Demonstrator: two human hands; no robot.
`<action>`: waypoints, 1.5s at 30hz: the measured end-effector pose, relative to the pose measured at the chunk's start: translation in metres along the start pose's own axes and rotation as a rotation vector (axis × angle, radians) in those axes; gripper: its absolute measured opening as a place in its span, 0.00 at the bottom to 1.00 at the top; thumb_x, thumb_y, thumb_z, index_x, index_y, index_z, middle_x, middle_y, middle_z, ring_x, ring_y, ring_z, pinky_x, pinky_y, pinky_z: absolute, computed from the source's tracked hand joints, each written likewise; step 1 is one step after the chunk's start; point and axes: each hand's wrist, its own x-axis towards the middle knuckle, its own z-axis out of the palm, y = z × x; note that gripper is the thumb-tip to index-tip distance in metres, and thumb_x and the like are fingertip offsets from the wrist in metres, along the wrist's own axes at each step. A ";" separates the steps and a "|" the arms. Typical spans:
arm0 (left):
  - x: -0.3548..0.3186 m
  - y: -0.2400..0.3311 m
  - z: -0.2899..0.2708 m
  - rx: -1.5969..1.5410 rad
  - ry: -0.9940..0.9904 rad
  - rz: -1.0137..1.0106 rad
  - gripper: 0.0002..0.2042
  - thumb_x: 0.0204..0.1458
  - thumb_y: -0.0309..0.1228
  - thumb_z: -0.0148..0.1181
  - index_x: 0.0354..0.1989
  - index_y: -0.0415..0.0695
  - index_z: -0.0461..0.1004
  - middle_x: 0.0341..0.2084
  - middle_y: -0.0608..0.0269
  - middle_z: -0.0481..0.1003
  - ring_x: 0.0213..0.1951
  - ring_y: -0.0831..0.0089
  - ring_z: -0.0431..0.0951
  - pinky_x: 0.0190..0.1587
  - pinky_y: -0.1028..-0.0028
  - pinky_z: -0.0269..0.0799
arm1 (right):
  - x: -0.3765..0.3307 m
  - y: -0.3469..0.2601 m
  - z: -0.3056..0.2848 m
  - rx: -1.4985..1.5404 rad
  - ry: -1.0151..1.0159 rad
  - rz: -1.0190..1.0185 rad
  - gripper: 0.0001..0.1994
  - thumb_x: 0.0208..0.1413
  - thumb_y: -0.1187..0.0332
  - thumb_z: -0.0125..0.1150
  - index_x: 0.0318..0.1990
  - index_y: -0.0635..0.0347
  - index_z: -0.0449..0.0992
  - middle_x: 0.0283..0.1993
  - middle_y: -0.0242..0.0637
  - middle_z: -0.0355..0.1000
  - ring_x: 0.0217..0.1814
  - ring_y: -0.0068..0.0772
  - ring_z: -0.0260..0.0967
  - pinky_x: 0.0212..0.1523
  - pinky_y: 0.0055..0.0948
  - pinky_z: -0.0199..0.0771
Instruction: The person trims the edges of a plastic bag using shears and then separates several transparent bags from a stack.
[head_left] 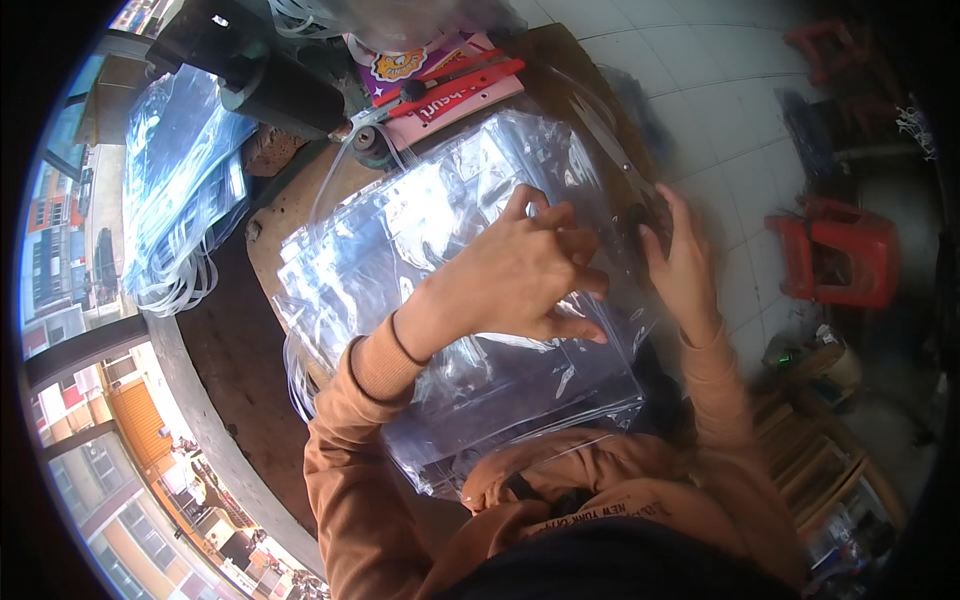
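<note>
A broad stack of clear plastic bags or sheets (400, 235) lies on the brown worktable in front of me, shiny with glare. Above it is my left hand (530, 265), palm down, fingers bent and spread, with nothing visible held in them. At the stack's right edge, my right hand (685, 255) has its thumb and forefinger apart around the dark handles of a pair of scissors (627, 168). The scissors' metal blades point away from me. Whether the right fingers touch the handles is hard to see.
A dark machine (270, 85) stands at the far left, beside more clear bags with whitish straps (185, 190). Behind the stack, a red-handled tool (450, 85) rests on a pink printed package (460, 112). Red plastic stools (845, 255) stand on the tiled floor at right.
</note>
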 end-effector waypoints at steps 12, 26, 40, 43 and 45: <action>-0.009 0.024 0.044 0.198 0.054 0.054 0.07 0.45 0.36 0.59 0.31 0.51 0.76 0.31 0.73 0.69 0.38 0.77 0.69 0.46 0.67 0.59 | -0.038 -0.043 -0.036 0.175 -0.095 -0.049 0.09 0.49 0.76 0.59 0.39 0.65 0.73 0.38 0.41 0.70 0.36 0.38 0.70 0.37 0.30 0.71; -0.009 0.017 0.033 0.175 0.057 0.092 0.05 0.42 0.29 0.58 0.28 0.45 0.75 0.29 0.69 0.69 0.36 0.73 0.71 0.40 0.73 0.65 | -0.078 -0.065 -0.018 0.338 -0.233 0.165 0.08 0.47 0.78 0.61 0.36 0.65 0.72 0.28 0.37 0.68 0.24 0.27 0.66 0.25 0.24 0.67; -0.011 0.015 0.023 0.262 0.069 0.105 0.07 0.38 0.25 0.58 0.27 0.38 0.70 0.29 0.64 0.69 0.35 0.70 0.73 0.34 0.75 0.74 | -0.071 -0.074 -0.020 0.354 -0.227 0.144 0.07 0.49 0.78 0.57 0.37 0.66 0.71 0.28 0.43 0.70 0.26 0.35 0.70 0.26 0.29 0.68; -0.014 0.015 0.019 0.288 0.075 0.103 0.07 0.36 0.25 0.57 0.27 0.39 0.70 0.29 0.64 0.69 0.35 0.70 0.73 0.33 0.75 0.75 | -0.068 -0.077 -0.018 0.352 -0.229 0.136 0.07 0.50 0.77 0.57 0.37 0.66 0.71 0.27 0.45 0.70 0.26 0.37 0.71 0.26 0.31 0.69; -0.013 0.016 0.019 0.298 0.080 0.114 0.08 0.36 0.25 0.57 0.26 0.39 0.70 0.29 0.65 0.69 0.34 0.70 0.73 0.32 0.74 0.75 | -0.068 -0.078 -0.018 0.345 -0.206 0.128 0.07 0.50 0.75 0.57 0.37 0.66 0.71 0.23 0.45 0.70 0.24 0.39 0.71 0.25 0.33 0.68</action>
